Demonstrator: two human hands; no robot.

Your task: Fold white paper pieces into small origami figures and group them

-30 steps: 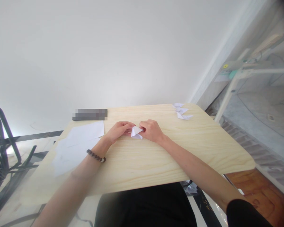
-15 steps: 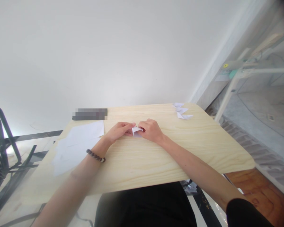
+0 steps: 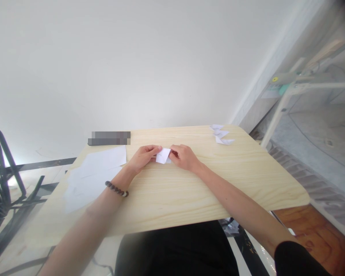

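Note:
A small folded piece of white paper (image 3: 163, 155) is held just above the light wooden table (image 3: 172, 195), between both hands. My left hand (image 3: 142, 158) pinches its left edge with curled fingers; a dark bead bracelet (image 3: 116, 189) sits on that wrist. My right hand (image 3: 184, 156) grips the paper's right edge, fingers closed. The paper shows as a small slanted rectangle between the fingertips.
Flat white sheets (image 3: 94, 174) lie on the table's left part. A few folded white paper pieces (image 3: 220, 135) sit at the far right corner. A dark flat object (image 3: 109, 138) lies at the far edge. A black metal frame (image 3: 1, 180) stands left; a white rack (image 3: 287, 99) stands right.
The paper between my fingers has changed from a pointed triangular shape to a small slanted rectangle. Both hands have shifted slightly away from me and stay on it.

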